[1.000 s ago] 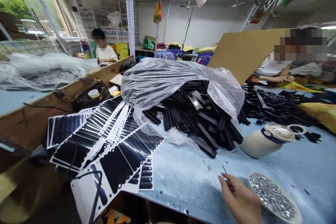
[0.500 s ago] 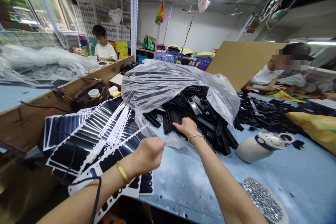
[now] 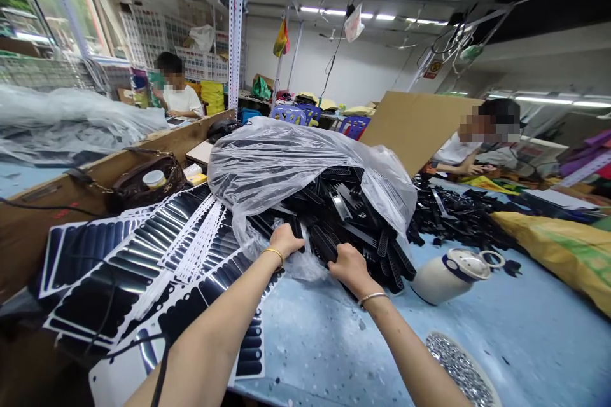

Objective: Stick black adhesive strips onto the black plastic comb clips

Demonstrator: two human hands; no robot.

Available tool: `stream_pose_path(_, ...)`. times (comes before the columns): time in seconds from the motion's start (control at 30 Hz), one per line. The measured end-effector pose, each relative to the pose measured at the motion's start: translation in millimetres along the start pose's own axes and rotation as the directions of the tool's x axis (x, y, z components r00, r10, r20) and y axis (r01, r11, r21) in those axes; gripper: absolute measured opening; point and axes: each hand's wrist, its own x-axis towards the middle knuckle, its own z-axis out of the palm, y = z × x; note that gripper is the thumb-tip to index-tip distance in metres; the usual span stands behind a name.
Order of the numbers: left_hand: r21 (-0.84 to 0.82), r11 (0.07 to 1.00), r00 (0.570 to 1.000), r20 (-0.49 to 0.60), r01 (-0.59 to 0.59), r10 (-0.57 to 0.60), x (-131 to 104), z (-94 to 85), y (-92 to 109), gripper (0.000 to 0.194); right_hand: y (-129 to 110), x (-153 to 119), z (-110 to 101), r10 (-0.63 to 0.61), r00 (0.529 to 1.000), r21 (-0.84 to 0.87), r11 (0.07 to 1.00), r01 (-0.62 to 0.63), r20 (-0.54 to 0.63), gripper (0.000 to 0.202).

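Observation:
A large clear plastic bag (image 3: 281, 159) lies on its side, its mouth toward me, spilling long black plastic pieces (image 3: 351, 213), some with comb-like slots. My left hand (image 3: 285, 241), with a yellow bangle at the wrist, is closed at the near edge of the bag. A narrow black piece sticks up from its fingertips. To its right, my right hand (image 3: 351, 267) is closed on the near end of a textured black plastic piece (image 3: 324, 241) at the front of the pile. The far ends of these pieces merge with the pile.
Sheets of black strips (image 3: 143, 254) are fanned out at left, beside a brown handbag (image 3: 143, 181) and wooden board (image 3: 42, 222). At right stand a white flask (image 3: 442, 276) and a dish of small metal parts (image 3: 461, 369). Two people sit beyond the table.
My left hand has moved forward and up to the bag's mouth. My right hand has shifted slightly right and down, drawing a black piece toward me. The view has turned a little right.

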Motion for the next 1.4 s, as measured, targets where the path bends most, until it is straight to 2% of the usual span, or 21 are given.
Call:
stream_pose_path(0.07, -0.101, 0.993, 0.998, 0.029, 0.066, -0.064, 2, -3.8, -2, 0.063, 11, 1, -2, 0.037, 0.999, 0.039, 0.999, -0.035, -0.029, 0.017)
stream_pose_path(0.17, -0.264, 0.954, 0.988, 0.089, 0.145, -0.126, -2, -19.3, -4, 0.077, 24, 6, -8, 0.065, 0.996, 0.113, 0.992, -0.057, -0.066, 0.019)
stream_pose_path(0.27, -0.402, 0.907, 0.987, 0.138, 0.128, -0.078, -21, -41.4, -6, 0.08, 31, -1, -12, 0.073, 0.992, 0.183, 0.982, -0.052, -0.107, 0.011)
stream_pose_path(0.33, -0.465, 0.881, 0.988, 0.155, 0.084, -0.013, -43, -53.3, -11, 0.08, 32, -19, -10, 0.07, 0.988, 0.22, 0.975, -0.038, -0.14, 0.014)
stream_pose_path(0.43, -0.485, 0.875, 0.963, 0.246, 0.02, 0.114, -86, -58.2, -26, 0.078, 29, -69, 6, 0.04, 0.989, 0.263, 0.965, -0.001, -0.142, 0.019)
stream_pose_path(0.5, -0.369, 0.924, 0.897, 0.37, -0.098, 0.243, -114, -53.2, -39, 0.071, 27, -106, 21, 0.02, 0.994, 0.279, 0.96, 0.012, -0.109, 0.017)
stream_pose_path(0.57, -0.169, 0.949, 0.824, 0.47, -0.267, 0.316, -134, -45.8, -49, 0.062, 25, -135, 35, 0.013, 0.996, 0.277, 0.961, 0.011, -0.085, 0.014)
stream_pose_path(0.63, 0.011, 0.911, 0.767, 0.544, -0.412, 0.34, -145, -40.0, -53, 0.047, 23, -151, 46, 0.017, 0.997, 0.268, 0.963, 0.005, -0.079, 0.015)
stream_pose_path(0.7, 0.118, 0.846, 0.713, 0.606, -0.52, 0.354, -149, -37.5, -52, 0.033, 23, -156, 52, 0.022, 0.996, 0.264, 0.965, 0.001, -0.084, 0.023)
stream_pose_path(0.8, 0.235, 0.74, 0.678, 0.632, -0.63, 0.376, -154, -39.0, -44, 0.031, 26, -155, 54, 0.02, 0.996, 0.258, 0.966, 0.003, -0.087, 0.032)
stream_pose_path(0.9, 0.331, 0.62, 0.652, 0.639, -0.711, 0.408, -165, -41.8, -38, 0.031, 28, -156, 48, -0.02, 0.998, 0.252, 0.967, 0.035, -0.064, 0.029)
stream_pose_path(1.03, 0.378, 0.499, 0.61, 0.637, -0.78, 0.471, -181, -41.6, -42, 0.028, 33, -158, 39, -0.092, 0.995, 0.251, 0.963, 0.096, -0.027, 0.026)
stream_pose_path(1.13, 0.373, 0.496, 0.611, 0.6, -0.784, 0.515, -184, -40.2, -50, 0.025, 40, -157, 35, -0.101, 0.995, 0.246, 0.964, 0.102, -0.017, 0.028)
stream_pose_path(1.2, 0.363, 0.53, 0.633, 0.57, -0.766, 0.524, -182, -39.4, -53, 0.023, 46, -157, 34, -0.097, 0.995, 0.245, 0.964, 0.1, -0.022, 0.031)
stream_pose_path(1.27, 0.382, 0.581, 0.687, 0.521, -0.718, 0.507, -178, -38.5, -54, 0.021, 51, -160, 34, -0.097, 0.991, 0.266, 0.957, 0.118, -0.089, 0.032)
stream_pose_path(1.33, 0.427, 0.628, 0.752, 0.48, -0.65, 0.452, -175, -37.4, -53, 0.023, 52, -166, 35, -0.095, 0.974, 0.293, 0.943, 0.155, -0.207, 0.026)
stream_pose_path(1.4, 0.462, 0.657, 0.79, 0.482, -0.596, 0.378, -171, -36.2, -51, 0.029, 48, -173, 36, -0.111, 0.95, 0.314, 0.927, 0.205, -0.292, 0.019)
